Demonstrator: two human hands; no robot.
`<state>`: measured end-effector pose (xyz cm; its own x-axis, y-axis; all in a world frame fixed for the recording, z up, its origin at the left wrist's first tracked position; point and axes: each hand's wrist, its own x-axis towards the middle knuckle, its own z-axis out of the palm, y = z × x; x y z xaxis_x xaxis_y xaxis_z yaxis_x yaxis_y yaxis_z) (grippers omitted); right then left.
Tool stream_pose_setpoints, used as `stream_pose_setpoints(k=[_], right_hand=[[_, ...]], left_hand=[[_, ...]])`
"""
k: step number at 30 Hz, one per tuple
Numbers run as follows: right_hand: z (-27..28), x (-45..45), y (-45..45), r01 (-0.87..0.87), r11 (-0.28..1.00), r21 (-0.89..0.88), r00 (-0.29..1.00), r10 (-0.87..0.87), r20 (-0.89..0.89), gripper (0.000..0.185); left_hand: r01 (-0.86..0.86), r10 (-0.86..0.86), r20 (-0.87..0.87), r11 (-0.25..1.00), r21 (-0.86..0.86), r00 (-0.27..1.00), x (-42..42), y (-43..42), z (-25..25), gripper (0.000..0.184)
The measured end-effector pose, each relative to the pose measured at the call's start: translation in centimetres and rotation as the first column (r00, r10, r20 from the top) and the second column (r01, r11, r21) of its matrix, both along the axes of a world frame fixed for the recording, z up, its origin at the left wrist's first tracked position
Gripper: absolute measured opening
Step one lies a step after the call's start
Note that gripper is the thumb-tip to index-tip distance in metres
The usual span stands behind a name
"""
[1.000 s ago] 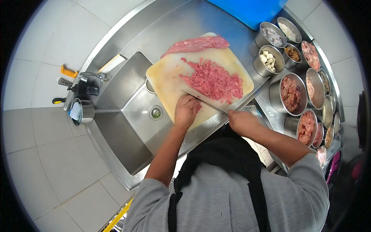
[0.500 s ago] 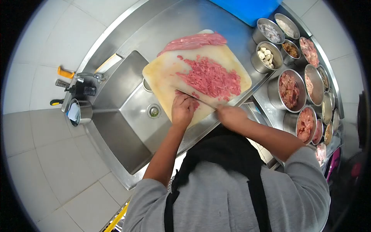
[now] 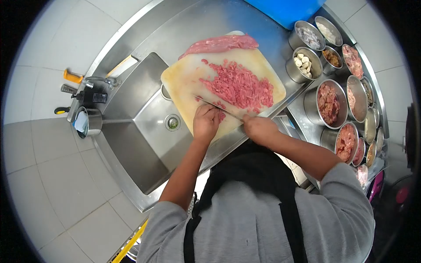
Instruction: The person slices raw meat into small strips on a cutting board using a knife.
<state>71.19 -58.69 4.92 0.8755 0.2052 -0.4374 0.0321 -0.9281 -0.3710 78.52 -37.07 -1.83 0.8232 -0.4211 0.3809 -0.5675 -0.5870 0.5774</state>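
A pale cutting board (image 3: 180, 92) lies at the sink's edge. My right hand (image 3: 260, 129) is closed round the handle of a knife (image 3: 222, 109), its blade slanting up and left across the board. Just below the blade, my left hand (image 3: 205, 124) is closed with curled fingers on a small piece of raw meat (image 3: 221, 115), partly hidden by the fingers. Beyond the blade spreads a pile of chopped pink meat (image 3: 241, 85). A long uncut strip of meat (image 3: 219, 44) rests along the board's far edge.
To the left is a steel sink (image 3: 136, 149) with a drain (image 3: 172, 122). Several steel containers of meat and ingredients crowd the right, including a pot of meat (image 3: 328, 104) and a bowl of garlic cloves (image 3: 302, 63). A blue board (image 3: 287, 11) stands at the back.
The knife and my right hand have shifted slightly up and left, with the blade tip reaching a little farther. My left hand stays at nearly the same spot. The view has moved slightly.
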Motion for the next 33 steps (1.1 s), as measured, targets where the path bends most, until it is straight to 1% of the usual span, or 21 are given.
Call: stream_pose_setpoints(k=[2,4,6,7,9,10,12,13,15,16,18,19,21,22,24,25,27,30,33], right_hand=[[0.0,2.5,0.7,-0.001,1.0,-0.014,0.999,0.002,0.039,0.026],[1.5,2.6,0.5,0.012,0.999,-0.031,0.997,-0.01,0.072,0.025],[4.5,1.4,-0.9,-0.008,0.999,-0.052,1.0,0.007,-0.019,0.024],[5.0,0.3,-1.6,-0.01,0.999,-0.053,1.0,0.008,-0.021,0.024],[5.4,-1.4,-2.7,-0.074,0.994,-0.078,0.996,0.07,-0.055,0.023],[4.9,-1.4,-2.5,-0.082,0.994,-0.077,0.995,0.078,-0.055,0.023],[2.8,-1.7,-2.1,-0.022,0.999,-0.048,0.997,0.018,-0.077,0.023],[1.6,-1.5,-1.6,-0.021,0.999,-0.046,0.996,0.017,-0.084,0.023],[-0.1,0.4,-0.1,-0.058,0.998,0.035,0.998,0.057,0.029,0.024],[0.0,1.3,0.2,-0.059,0.998,0.038,0.998,0.058,0.033,0.024],[2.0,2.3,0.4,-0.014,0.999,-0.042,0.999,0.012,-0.049,0.025],[3.2,2.1,-0.2,-0.009,0.999,-0.045,0.999,0.007,-0.043,0.025],[5.4,0.8,-1.6,0.027,0.997,-0.07,0.994,-0.034,-0.105,0.026],[6.1,0.2,-2.3,0.021,0.997,-0.072,0.994,-0.028,-0.107,0.026],[7.0,-0.9,-3.5,-0.072,0.988,-0.14,0.987,0.05,-0.154,0.026],[7.1,-1.3,-3.5,-0.073,0.987,-0.141,0.987,0.052,-0.152,0.026],[7.2,-2.0,-3.5,-0.102,0.986,-0.134,0.982,0.078,-0.174,0.025],[4.8,-2.5,-3.5,-0.067,0.99,-0.127,0.99,0.05,-0.129,0.024],[3.6,-2.5,-3.2,-0.069,0.993,-0.1,0.989,0.056,-0.134,0.026]], left_hand=[[-0.001,0.001,0.011,1.0,0.003,1.0,0.2,0.0,0.4,0.01],[0.011,-0.011,0.017,1.0,0.003,1.0,-0.1,0.2,0.7,0.011],[-0.09,0.09,-0.004,0.994,-0.069,0.996,-0.8,0.2,2.2,0.01],[-0.092,0.092,-0.007,0.993,-0.07,0.996,-0.7,0.2,2.2,0.01],[-0.123,0.121,-0.033,0.99,-0.066,0.992,-0.7,0.6,1.6,0.009],[-0.131,0.129,-0.033,0.989,-0.065,0.991,-0.6,0.7,1.2,0.009],[-0.106,0.105,-0.019,0.993,-0.057,0.994,-0.6,0.5,0.2,0.009],[-0.105,0.103,-0.026,0.993,-0.054,0.994,-0.7,0.5,-0.2,0.009],[-0.053,0.054,0.042,0.998,-0.027,0.998,-0.4,0.5,-0.5,0.008],[-0.054,0.055,0.047,0.998,-0.023,0.997,-0.4,0.6,-0.4,0.008],[-0.081,0.078,-0.094,0.996,-0.029,0.993,-0.4,0.8,0.6,0.007],[-0.076,0.073,-0.088,0.997,-0.033,0.993,-0.3,1.0,1.2,0.007],[-0.219,0.217,-0.045,0.974,-0.057,0.975,-0.9,1.6,2.8,0.008],[-0.225,0.223,-0.047,0.973,-0.058,0.974,-1.1,1.7,2.8,0.008],[-0.229,0.225,-0.066,0.971,-0.069,0.972,-1.4,1.8,2.8,0.008],[-0.231,0.226,-0.064,0.97,-0.071,0.972,-1.5,1.7,2.6,0.008],[-0.157,0.153,-0.048,0.985,-0.078,0.987,-1.6,1.1,1.5,0.007],[-0.137,0.137,-0.002,0.989,-0.055,0.991,-1.7,0.6,0.5,0.008],[-0.109,0.108,-0.024,0.992,-0.055,0.994,-2.0,1.0,0.1,0.008]])
